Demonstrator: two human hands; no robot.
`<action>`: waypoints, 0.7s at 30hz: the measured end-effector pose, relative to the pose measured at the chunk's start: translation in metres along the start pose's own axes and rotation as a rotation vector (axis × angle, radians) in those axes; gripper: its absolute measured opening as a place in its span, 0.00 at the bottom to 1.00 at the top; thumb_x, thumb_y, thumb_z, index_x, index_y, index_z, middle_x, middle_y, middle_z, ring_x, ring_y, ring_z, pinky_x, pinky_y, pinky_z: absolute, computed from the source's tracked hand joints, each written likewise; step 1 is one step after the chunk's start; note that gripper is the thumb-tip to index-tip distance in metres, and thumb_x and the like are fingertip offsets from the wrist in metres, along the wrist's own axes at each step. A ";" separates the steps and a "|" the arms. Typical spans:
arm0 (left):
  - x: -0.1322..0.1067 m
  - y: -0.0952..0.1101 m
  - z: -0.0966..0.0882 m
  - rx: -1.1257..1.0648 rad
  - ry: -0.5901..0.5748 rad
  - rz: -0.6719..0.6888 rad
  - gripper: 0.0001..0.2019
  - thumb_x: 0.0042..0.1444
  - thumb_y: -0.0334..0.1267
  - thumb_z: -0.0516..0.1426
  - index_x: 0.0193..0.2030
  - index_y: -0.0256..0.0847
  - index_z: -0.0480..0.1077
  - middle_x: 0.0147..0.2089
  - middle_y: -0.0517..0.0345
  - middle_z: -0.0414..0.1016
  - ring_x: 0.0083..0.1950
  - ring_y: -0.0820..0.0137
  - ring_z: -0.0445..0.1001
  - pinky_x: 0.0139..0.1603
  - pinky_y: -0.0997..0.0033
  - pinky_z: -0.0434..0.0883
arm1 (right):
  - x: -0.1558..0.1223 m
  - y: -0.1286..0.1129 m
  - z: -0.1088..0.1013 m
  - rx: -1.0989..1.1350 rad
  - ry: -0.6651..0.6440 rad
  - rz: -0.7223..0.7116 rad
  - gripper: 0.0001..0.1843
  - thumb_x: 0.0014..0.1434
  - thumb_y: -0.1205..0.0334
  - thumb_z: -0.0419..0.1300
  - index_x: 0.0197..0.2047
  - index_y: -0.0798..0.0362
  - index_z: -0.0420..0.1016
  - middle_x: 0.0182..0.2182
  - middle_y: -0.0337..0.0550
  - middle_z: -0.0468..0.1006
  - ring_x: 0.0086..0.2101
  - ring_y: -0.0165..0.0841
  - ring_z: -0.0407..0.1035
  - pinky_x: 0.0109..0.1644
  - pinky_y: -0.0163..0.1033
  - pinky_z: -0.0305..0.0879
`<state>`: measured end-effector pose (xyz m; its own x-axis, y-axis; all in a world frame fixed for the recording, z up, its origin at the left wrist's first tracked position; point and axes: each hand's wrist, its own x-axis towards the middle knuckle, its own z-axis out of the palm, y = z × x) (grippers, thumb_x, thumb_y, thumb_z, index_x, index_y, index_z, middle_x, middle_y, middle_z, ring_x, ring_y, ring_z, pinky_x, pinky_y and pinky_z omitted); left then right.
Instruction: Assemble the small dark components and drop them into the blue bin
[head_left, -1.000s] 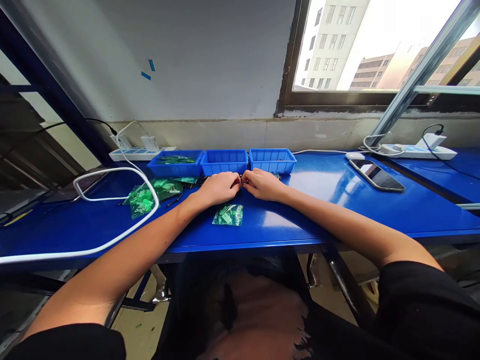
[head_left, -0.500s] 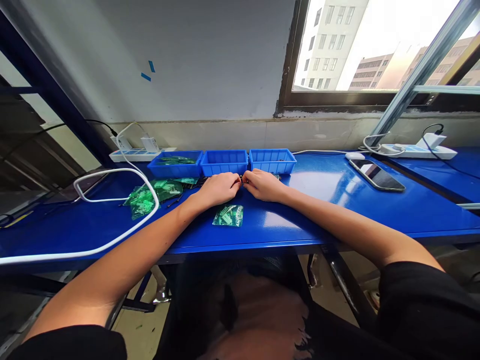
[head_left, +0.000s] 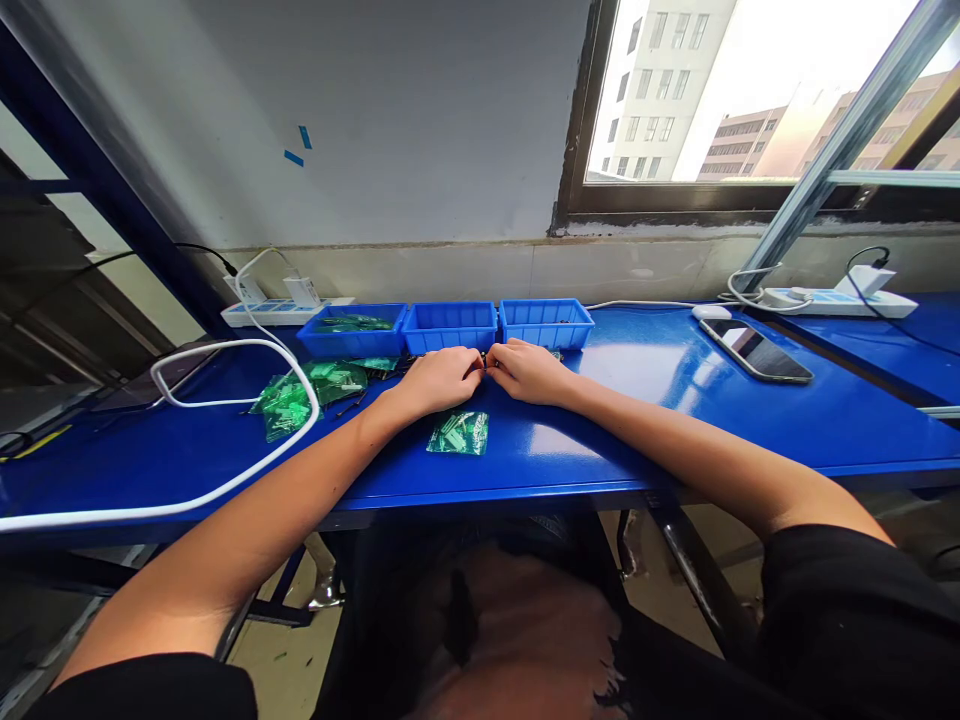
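My left hand (head_left: 442, 380) and my right hand (head_left: 531, 370) meet over the blue table, fingertips nearly touching. Both are closed in a pinch around a small dark piece (head_left: 484, 360), mostly hidden by the fingers, so its kind cannot be made out. Just in front of the hands lies a small green see-through bag (head_left: 459, 433) with pale parts inside. Behind them stand a middle blue bin (head_left: 450, 325) and a right blue bin (head_left: 546, 322). Small dark parts lie beside my left hand, partly covered by it.
A left blue bin (head_left: 352, 330) holds green bags. More green bags (head_left: 289, 405) lie on the left under a thick white cable (head_left: 225, 490). A phone (head_left: 757, 350) and a white case (head_left: 710, 313) lie on the right. Power strips (head_left: 832, 300) stand at the back.
Hardly anything differs. Both hands stay together in the same place with the fingers pinched, and the whole view has shifted very slightly.
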<state>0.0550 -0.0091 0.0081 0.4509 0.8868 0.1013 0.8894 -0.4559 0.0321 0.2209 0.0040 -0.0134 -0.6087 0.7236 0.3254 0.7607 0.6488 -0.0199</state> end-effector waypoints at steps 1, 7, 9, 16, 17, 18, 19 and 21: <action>0.000 0.000 0.000 0.000 -0.002 0.002 0.14 0.58 0.39 0.45 0.43 0.45 0.70 0.45 0.57 0.76 0.45 0.62 0.74 0.41 0.68 0.70 | 0.000 0.000 0.000 0.008 0.004 0.000 0.07 0.62 0.63 0.50 0.39 0.55 0.67 0.33 0.45 0.74 0.39 0.36 0.67 0.40 0.37 0.57; -0.001 0.002 -0.003 0.004 -0.021 0.020 0.13 0.58 0.38 0.45 0.42 0.43 0.69 0.46 0.57 0.75 0.46 0.64 0.74 0.42 0.70 0.69 | 0.000 0.002 0.001 0.051 0.015 -0.025 0.05 0.61 0.65 0.51 0.39 0.54 0.67 0.31 0.43 0.73 0.38 0.35 0.66 0.39 0.36 0.57; -0.001 0.002 -0.004 -0.002 -0.029 0.020 0.13 0.58 0.38 0.45 0.42 0.43 0.69 0.47 0.56 0.75 0.46 0.64 0.74 0.43 0.69 0.69 | 0.000 0.002 0.001 0.060 0.019 -0.041 0.04 0.60 0.66 0.51 0.37 0.54 0.67 0.32 0.43 0.73 0.38 0.35 0.65 0.39 0.36 0.57; -0.001 0.002 -0.003 -0.009 -0.037 0.031 0.14 0.58 0.38 0.45 0.43 0.43 0.69 0.47 0.56 0.75 0.47 0.62 0.73 0.43 0.66 0.69 | 0.000 0.001 0.000 0.059 0.025 -0.043 0.04 0.60 0.67 0.51 0.36 0.54 0.67 0.33 0.44 0.72 0.37 0.34 0.64 0.40 0.36 0.57; -0.001 0.001 -0.002 -0.007 -0.037 0.032 0.13 0.58 0.38 0.45 0.44 0.43 0.69 0.47 0.56 0.75 0.47 0.62 0.73 0.43 0.67 0.69 | 0.000 0.001 0.000 0.059 0.031 -0.046 0.04 0.60 0.67 0.51 0.36 0.54 0.67 0.33 0.44 0.72 0.37 0.34 0.64 0.40 0.36 0.57; -0.001 0.001 -0.002 -0.004 -0.037 0.036 0.13 0.58 0.39 0.45 0.44 0.43 0.68 0.48 0.56 0.75 0.47 0.62 0.73 0.43 0.67 0.69 | -0.001 0.001 0.001 0.058 0.036 -0.051 0.04 0.60 0.67 0.51 0.36 0.54 0.67 0.34 0.44 0.72 0.37 0.34 0.64 0.40 0.36 0.57; -0.001 0.001 -0.002 0.000 -0.037 0.040 0.13 0.58 0.39 0.45 0.44 0.43 0.68 0.48 0.56 0.75 0.47 0.62 0.73 0.43 0.67 0.69 | -0.001 0.001 0.001 0.057 0.039 -0.056 0.04 0.60 0.66 0.51 0.36 0.54 0.67 0.34 0.44 0.72 0.38 0.34 0.64 0.41 0.36 0.57; -0.001 0.000 -0.001 0.010 -0.035 0.050 0.13 0.58 0.39 0.46 0.45 0.43 0.68 0.48 0.55 0.74 0.47 0.62 0.73 0.44 0.68 0.69 | -0.001 0.002 0.001 0.052 0.039 -0.061 0.05 0.61 0.66 0.51 0.36 0.54 0.67 0.35 0.45 0.73 0.38 0.34 0.64 0.41 0.37 0.58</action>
<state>0.0544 -0.0100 0.0094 0.4970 0.8651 0.0680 0.8663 -0.4991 0.0176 0.2222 0.0050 -0.0146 -0.6434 0.6735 0.3640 0.7093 0.7033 -0.0474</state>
